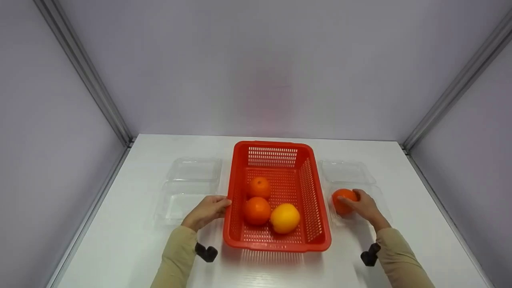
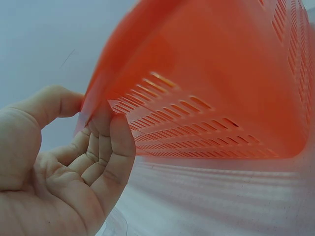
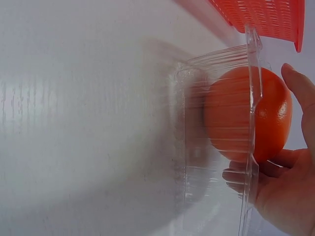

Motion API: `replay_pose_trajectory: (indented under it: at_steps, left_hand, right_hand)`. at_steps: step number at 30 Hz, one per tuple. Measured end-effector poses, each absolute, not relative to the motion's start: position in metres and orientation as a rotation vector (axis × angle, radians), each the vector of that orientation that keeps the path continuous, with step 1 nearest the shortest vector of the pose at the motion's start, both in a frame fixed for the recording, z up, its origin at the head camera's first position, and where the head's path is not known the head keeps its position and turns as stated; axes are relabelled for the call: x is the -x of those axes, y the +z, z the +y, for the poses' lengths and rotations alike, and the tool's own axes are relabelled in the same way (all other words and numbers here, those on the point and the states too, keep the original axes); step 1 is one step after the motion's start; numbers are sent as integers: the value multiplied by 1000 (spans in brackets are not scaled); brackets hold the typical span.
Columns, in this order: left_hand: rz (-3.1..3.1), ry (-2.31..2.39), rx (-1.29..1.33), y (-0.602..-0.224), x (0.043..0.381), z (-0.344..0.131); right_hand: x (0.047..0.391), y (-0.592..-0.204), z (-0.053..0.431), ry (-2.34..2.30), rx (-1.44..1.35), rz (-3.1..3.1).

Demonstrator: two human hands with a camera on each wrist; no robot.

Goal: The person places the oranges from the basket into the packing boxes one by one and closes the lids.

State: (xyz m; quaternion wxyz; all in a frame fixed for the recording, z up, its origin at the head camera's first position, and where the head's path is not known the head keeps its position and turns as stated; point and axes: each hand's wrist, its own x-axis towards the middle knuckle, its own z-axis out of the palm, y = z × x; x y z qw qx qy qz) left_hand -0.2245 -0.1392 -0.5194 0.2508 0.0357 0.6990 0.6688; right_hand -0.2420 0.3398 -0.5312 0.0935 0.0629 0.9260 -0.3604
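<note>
A red plastic basket (image 1: 276,247) with slotted walls stands in the middle of the table. My left hand (image 1: 208,210) pinches its left rim between thumb and fingers, and the left wrist view shows the fingers (image 2: 120,142) bent under the lip. Inside the basket lie two oranges, one orange (image 1: 259,187) behind the other (image 1: 257,211), beside a yellow fruit (image 1: 285,218). To the right, my right hand (image 1: 366,206) holds another orange (image 3: 273,118) with thumb and fingers around it. That orange sits low in a clear plastic clamshell box (image 3: 216,196), within its walls.
Another clear clamshell box (image 1: 188,192) lies lid open left of the basket. The right box's raised lid (image 1: 346,172) lies toward the back. White panels wall the table (image 1: 108,248) at the back and sides.
</note>
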Motion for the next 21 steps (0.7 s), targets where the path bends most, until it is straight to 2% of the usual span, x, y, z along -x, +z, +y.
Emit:
replay_pose_trajectory:
  at_steps: [21]
  left_hand:
    - [1896,1822,-113,-521,225,-140]
  right_hand:
    - [241,-525,343,-1141,-244,2818]
